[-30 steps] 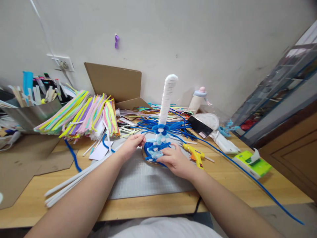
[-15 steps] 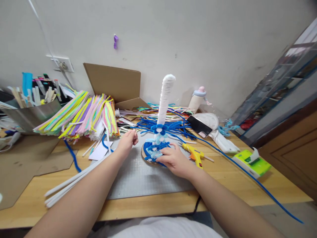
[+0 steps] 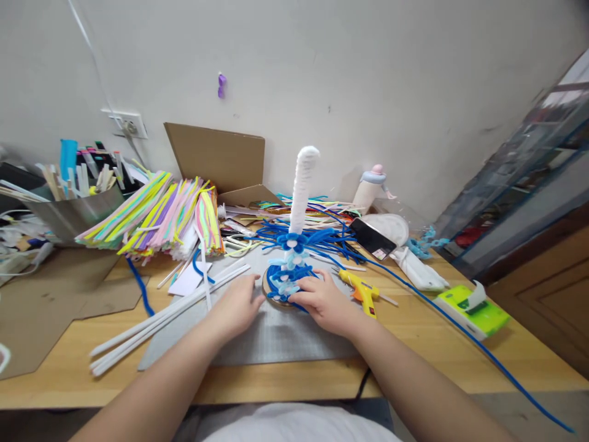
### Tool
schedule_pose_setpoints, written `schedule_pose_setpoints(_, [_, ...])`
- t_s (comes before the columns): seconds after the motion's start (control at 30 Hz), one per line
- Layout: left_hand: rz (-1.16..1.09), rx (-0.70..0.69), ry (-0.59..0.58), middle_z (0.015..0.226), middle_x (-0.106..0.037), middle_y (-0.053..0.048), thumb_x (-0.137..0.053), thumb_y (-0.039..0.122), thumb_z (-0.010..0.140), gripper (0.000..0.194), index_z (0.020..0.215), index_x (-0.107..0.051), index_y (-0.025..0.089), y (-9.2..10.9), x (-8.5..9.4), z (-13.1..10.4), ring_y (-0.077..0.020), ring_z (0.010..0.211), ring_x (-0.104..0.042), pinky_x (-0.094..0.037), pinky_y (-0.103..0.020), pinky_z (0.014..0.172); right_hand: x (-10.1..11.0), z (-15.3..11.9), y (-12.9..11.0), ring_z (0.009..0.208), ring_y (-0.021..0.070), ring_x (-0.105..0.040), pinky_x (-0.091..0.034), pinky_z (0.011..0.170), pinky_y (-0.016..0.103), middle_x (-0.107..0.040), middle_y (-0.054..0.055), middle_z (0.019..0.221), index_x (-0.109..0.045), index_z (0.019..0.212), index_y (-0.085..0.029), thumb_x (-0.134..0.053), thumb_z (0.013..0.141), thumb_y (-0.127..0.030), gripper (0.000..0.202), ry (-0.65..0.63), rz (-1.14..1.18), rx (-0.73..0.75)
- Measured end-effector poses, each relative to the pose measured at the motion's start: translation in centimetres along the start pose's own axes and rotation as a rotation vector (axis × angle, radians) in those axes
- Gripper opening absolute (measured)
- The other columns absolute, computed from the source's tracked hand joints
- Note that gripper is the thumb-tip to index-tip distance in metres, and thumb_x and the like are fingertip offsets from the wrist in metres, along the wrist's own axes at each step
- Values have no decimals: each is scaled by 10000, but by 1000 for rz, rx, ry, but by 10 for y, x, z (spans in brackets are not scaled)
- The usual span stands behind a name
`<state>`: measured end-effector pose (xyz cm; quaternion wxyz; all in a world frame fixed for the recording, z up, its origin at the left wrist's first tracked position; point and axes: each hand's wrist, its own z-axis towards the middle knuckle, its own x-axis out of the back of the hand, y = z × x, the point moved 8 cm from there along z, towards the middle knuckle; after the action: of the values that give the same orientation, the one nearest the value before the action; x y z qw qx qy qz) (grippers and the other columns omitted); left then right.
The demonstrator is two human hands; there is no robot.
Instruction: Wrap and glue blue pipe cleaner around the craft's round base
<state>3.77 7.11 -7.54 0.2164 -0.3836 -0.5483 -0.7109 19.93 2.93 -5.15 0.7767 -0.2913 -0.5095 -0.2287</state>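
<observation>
An upright column wound with white pipe cleaner [image 3: 304, 190] rises from a round base [image 3: 265, 283]. Dark and light blue pipe-cleaner flowers [image 3: 293, 244] climb its lower part and cover the base. My right hand [image 3: 329, 304] is curled round the base's right side, its fingertips on the blue loops and flowers there. On the other side, my left hand [image 3: 238, 307] is open beside the base's left edge, thumb and fingers apart and holding nothing. Beneath the piece lies a grey cutting mat [image 3: 285, 344].
A yellow glue gun [image 3: 361, 288] lies right of my right hand. White rods [image 3: 170, 316] lie to the left, below bundled coloured pipe cleaners [image 3: 161, 215]. Loose blue pipe cleaners [image 3: 271, 232], a phone [image 3: 372, 238] and a green tissue pack [image 3: 473, 310] are farther back and right.
My left hand has come down and nearer the base, its closed fingers now opened. My right hand stays on the base. The view has shifted slightly.
</observation>
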Motion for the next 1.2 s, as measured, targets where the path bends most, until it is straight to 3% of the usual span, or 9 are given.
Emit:
schedule_pose_setpoints(0.13, [179,-44,22,1222,-537,-160,-550,246,781,474,1235,-481,132,22,-21,-30,-281,1174,-478,-360,-432,1008,1,0,-3,1024,178,-523,-181,1018,471,-630,58,1066,-635,1049,-263,-404,929,-150,284,-2,-7,-12])
schedule_pose_setpoints(0.27, [230,-86,24,1397,-387,-168,-590,242,737,545,1258,-467,139,29,-32,-33,-304,1280,-384,-333,-441,1051,1,-1,-3,1069,182,-507,-172,1021,475,-619,63,1101,-628,1059,-265,-397,932,-154,286,4,13,-30])
schedule_pose_setpoints(0.4, [275,-131,-54,1279,-511,-158,-540,240,777,307,1064,-601,152,28,-32,-18,-311,1204,-468,-377,-436,1000,-3,0,-4,1026,180,-533,-182,1012,464,-628,61,1076,-627,1048,-269,-395,930,-164,281,10,53,-46])
schedule_pose_setpoints(0.57, [286,-152,-76,1045,-614,-110,-496,191,795,214,967,-622,180,30,-30,-6,-264,1022,-562,-410,-415,933,-5,1,-12,1005,176,-540,-176,1016,449,-631,49,1052,-619,1070,-272,-420,902,-134,294,13,11,-46])
schedule_pose_setpoints(0.77, [257,-96,85,1190,-533,-126,-565,194,745,429,1170,-517,158,32,-27,-32,-273,1119,-488,-392,-420,968,-6,1,-18,1023,201,-514,-156,1025,484,-616,58,1044,-604,1073,-260,-449,845,-86,326,-35,-85,-47])
schedule_pose_setpoints(0.83, [227,-93,111,1141,-542,-119,-528,194,785,394,1178,-513,161,37,-25,-45,-259,1082,-496,-409,-411,941,-7,0,-17,1034,200,-510,-155,1027,485,-611,56,1053,-601,1076,-256,-459,823,-66,347,-45,-90,-52])
schedule_pose_setpoints(0.97, [197,-150,47,1014,-559,-78,-415,159,860,382,1223,-511,230,47,-28,-61,-219,945,-520,-445,-374,847,-8,-1,-14,1052,193,-513,-153,1028,486,-601,55,1086,-604,1105,-271,-457,821,-53,387,-38,-59,-49])
schedule_pose_setpoints(1.1, [320,-195,12,977,-547,-73,-388,127,871,546,1391,-352,290,47,-33,-60,-218,895,-502,-443,-374,798,-9,-3,-11,1065,194,-511,-153,1028,488,-596,60,1116,-638,1046,-266,-458,823,-55,356,-31,-37,-35])
schedule_pose_setpoints(1.2, [424,-201,-2,967,-547,-74,-399,180,892,515,1386,-365,322,46,-37,-55,-224,876,-498,-438,-372,761,-10,-3,-11,1061,192,-514,-154,1027,492,-599,60,1106,-657,976,-252,-451,829,-55,321,-30,-30,-32])
